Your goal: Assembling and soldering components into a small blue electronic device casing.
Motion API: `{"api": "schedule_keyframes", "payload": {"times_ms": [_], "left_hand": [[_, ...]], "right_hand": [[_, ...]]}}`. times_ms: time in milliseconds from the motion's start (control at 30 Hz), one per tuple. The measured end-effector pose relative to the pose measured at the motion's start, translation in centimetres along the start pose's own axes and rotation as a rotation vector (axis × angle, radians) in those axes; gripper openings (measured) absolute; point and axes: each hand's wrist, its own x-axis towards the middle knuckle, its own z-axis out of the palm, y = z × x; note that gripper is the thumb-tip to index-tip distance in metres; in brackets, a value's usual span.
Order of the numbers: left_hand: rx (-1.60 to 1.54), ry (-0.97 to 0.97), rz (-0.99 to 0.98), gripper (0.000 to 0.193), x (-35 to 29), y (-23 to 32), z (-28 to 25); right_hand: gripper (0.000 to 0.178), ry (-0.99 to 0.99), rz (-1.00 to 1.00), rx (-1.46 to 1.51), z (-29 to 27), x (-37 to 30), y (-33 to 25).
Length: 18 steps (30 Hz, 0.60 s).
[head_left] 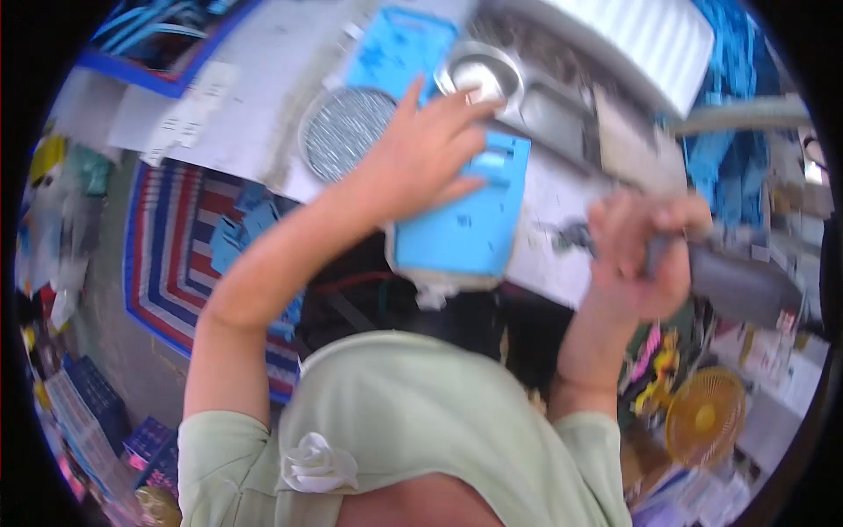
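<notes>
My left hand [426,154] reaches forward with fingers spread, its fingertips over a round metal dish [511,68]. Its thumb lies over the edge of a light blue plastic panel [461,228] with slots, which rests on a pale support at the table's near edge. Left of that hand stands a round tin [338,132] full of thin silvery pieces. My right hand [645,250] is closed around a dark grey handheld power tool [746,281], which looks like an electric screwdriver. Its tip points left, apart from the panel. Motion blurs both hands, and small parts in the dish are unclear.
Another light blue panel [399,48] lies beyond the tin. A rectangular metal tray [558,123] and a white ribbed bin [632,44] stand far right. A striped bag [162,263] with blue pieces is at left. A yellow fan [705,417] stands low at right.
</notes>
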Motion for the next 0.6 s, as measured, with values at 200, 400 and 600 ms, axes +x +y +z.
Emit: {"api": "schedule_keyframes", "payload": {"times_ms": [200, 400, 600], "left_hand": [[-0.403, 0.892, -1.267, 0.038, -31.7, -4.6, -3.4], [-0.913, 1.773, -2.023, 0.059, -51.1, -2.8, 4.9], [-0.328, 1.333, -1.286, 0.053, -30.9, -12.1, -4.6]], "right_hand": [[0.027, 0.083, -0.042, 0.03, -3.6, 0.7, -0.1], [0.022, 0.152, 0.002, 0.021, -3.9, 2.2, 3.0], [0.027, 0.155, 0.048, 0.069, -4.5, 2.8, 2.6]]}}
